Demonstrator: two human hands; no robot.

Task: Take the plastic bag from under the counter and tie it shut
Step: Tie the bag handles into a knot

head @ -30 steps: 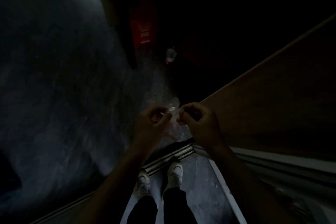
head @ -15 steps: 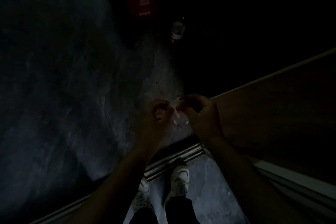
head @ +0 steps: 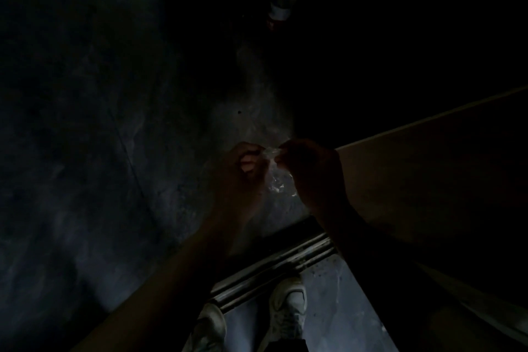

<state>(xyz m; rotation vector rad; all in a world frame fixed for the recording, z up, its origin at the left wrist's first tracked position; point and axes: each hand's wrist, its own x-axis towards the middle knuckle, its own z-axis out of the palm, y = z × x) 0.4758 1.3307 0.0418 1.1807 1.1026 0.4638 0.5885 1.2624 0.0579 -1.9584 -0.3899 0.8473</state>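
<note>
The scene is very dark. A small clear plastic bag (head: 276,180) hangs in the air between my two hands, above a grey floor. My left hand (head: 240,177) is closed with its fingertips pinching the bag's twisted top from the left. My right hand (head: 311,171) pinches the same top from the right, its fingers curled. The crinkled body of the bag shows below and between the hands. Whether a knot is formed in the top I cannot tell.
A brown counter top (head: 428,180) runs along the right, its edge just beside my right hand. A metal door track (head: 274,266) crosses the floor in front of my white shoes (head: 288,311). A pale bottle (head: 281,0) stands in the dark far ahead.
Both hands stay pinched on the bag's top, close together. The view has tilted down, so the far bottle and red object slid toward the top edge.
</note>
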